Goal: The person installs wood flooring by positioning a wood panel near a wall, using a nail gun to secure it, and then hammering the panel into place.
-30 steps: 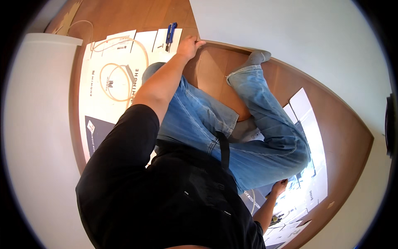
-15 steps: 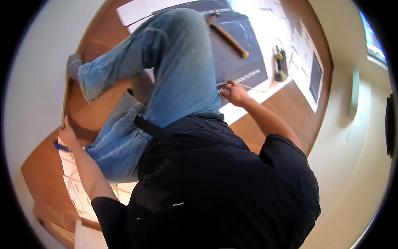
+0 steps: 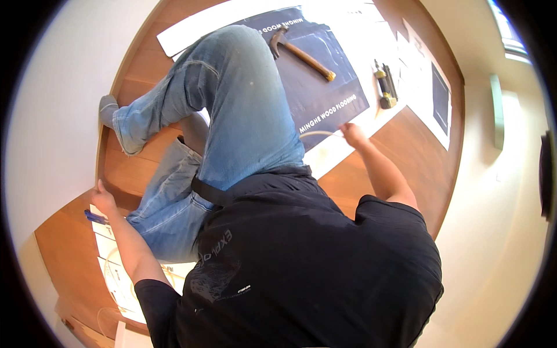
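My left hand [image 3: 103, 198] grips the brown wooden trim strip [image 3: 100, 153] along the base of the white wall, with a blue utility knife [image 3: 94, 217] just below it. My right hand [image 3: 354, 135] pinches a thin pale hose [image 3: 319, 133] beside the dark printed sheet [image 3: 331, 98] on white cardboard. On that sheet lies a claw hammer [image 3: 304, 55] with a wooden handle. A black and yellow tool [image 3: 386, 87], apparently a nail gun, lies to its right. My jeans-clad legs are bent between my hands, one socked foot [image 3: 109, 110] against the trim.
More cardboard [image 3: 438, 110] lies on the wooden floor [image 3: 383, 168] at the right. Sheets with coiled hose [image 3: 116, 269] are at lower left. White walls [image 3: 58, 104] curve round the space, with a pale green strip [image 3: 497, 110] at the right and a window [image 3: 507, 29] at upper right.
The view has turned sharply toward the right-hand cardboard. Since half a second ago my right hand has moved rightward along the hose; my left hand stays on the trim.
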A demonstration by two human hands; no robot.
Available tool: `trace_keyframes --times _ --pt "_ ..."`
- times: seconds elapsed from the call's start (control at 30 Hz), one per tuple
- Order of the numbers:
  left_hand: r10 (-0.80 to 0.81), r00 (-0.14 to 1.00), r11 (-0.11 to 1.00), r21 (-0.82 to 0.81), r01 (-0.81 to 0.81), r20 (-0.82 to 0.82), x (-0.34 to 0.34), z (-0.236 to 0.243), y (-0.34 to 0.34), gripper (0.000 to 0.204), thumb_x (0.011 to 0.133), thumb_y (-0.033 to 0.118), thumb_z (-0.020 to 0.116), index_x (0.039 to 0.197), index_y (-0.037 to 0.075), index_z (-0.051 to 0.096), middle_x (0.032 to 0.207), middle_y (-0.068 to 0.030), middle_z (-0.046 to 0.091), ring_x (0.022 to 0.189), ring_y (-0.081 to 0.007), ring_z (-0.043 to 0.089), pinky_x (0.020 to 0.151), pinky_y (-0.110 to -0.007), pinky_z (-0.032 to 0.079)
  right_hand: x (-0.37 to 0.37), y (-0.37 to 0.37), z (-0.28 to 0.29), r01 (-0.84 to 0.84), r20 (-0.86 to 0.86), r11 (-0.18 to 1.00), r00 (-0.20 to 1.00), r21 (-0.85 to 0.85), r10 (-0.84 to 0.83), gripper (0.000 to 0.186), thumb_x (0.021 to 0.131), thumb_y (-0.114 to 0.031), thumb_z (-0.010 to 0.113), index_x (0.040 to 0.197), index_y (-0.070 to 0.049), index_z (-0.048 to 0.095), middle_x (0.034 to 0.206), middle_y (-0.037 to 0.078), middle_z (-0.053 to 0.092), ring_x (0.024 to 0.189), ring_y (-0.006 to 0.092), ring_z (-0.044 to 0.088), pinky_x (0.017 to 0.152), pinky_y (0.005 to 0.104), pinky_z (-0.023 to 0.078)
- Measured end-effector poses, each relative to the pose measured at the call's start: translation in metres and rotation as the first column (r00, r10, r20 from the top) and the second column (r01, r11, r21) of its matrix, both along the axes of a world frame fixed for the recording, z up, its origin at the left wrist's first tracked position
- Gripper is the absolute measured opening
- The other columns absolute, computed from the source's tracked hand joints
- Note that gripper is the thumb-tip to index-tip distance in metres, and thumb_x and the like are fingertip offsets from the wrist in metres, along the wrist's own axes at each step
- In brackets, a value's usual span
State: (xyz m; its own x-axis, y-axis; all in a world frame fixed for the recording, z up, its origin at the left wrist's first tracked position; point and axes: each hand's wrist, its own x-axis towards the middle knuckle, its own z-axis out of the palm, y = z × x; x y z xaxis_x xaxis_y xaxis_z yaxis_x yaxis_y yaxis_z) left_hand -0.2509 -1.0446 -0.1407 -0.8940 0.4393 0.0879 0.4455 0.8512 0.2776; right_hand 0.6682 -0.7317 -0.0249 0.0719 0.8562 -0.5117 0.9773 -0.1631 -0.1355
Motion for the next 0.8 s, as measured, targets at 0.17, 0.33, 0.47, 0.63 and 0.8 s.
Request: trace_keyframes --times 0.17,0.33,0.47,0.63,0.8 --pt "-0.104 0.994 0.993 -0.052 0.105 0.012 -0.005 -0.011 -0.049 0.061 0.105 0.054 0.057 0.129 -0.001 0.069 0.114 -0.0266 0.073 0.106 -0.0495 0.067 0.090 -0.053 0.055 0.067 0.134 0.008 0.056 0.251 0.926 0.955 0.374 -0.159 0.037 0.091 -0.019 0.057 0.117 0.006 0.066 0.117 0.035 0.069 0.116 0.0478 0.066 0.101 0.0521 0.053" --pt "-0.467 0.873 0.760 -0.570 0.312 -0.144 -0.109 0.042 -0.127 0.046 0.100 0.046 0.063 0.129 0.011 0.072 0.132 -0.0198 0.070 0.116 -0.0402 0.068 0.099 -0.049 0.054 0.103 0.192 -0.014 0.158 0.389 0.983 0.903 0.094 -0.182 0.053 0.094 -0.045 0.062 0.119 0.002 0.069 0.122 0.027 0.071 0.107 0.0371 0.073 0.086 0.0503 0.058" --pt "0.051 0.927 0.919 -0.382 0.103 0.371 0.028 0.010 0.004 0.053 0.100 0.051 0.060 0.114 0.002 0.077 0.120 -0.0265 0.073 0.112 -0.0434 0.069 0.097 -0.052 0.054 0.175 0.202 0.031 -0.045 0.465 0.971 0.882 0.235 -0.072 0.062 0.096 -0.053 0.058 0.138 -0.009 0.049 0.141 0.023 0.054 0.126 0.0382 0.054 0.101 0.0562 0.039" --pt "-0.034 0.967 0.679 -0.704 0.208 0.253 0.014 0.062 -0.056 0.033 0.092 0.030 0.063 0.099 0.004 0.082 0.109 -0.0241 0.076 0.101 -0.0423 0.074 0.089 -0.048 0.059 0.181 0.232 -0.020 -0.428 0.294 0.819 0.897 0.383 0.331 0.081 0.098 -0.062 0.054 0.161 -0.022 0.024 0.165 0.018 0.031 0.150 0.0395 0.030 0.120 0.0637 0.015" --pt "0.030 0.991 0.732 -0.678 0.067 0.130 0.036 0.073 -0.055 0.024 0.085 0.018 0.064 0.093 0.007 0.084 0.101 -0.0215 0.078 0.094 -0.0409 0.076 0.081 -0.048 0.062 0.190 0.230 -0.022 -0.335 0.209 0.841 0.940 0.426 0.269 0.080 0.098 -0.060 0.054 0.161 -0.022 0.022 0.163 0.017 0.030 0.149 0.0393 0.028 0.121 0.0637 0.014"
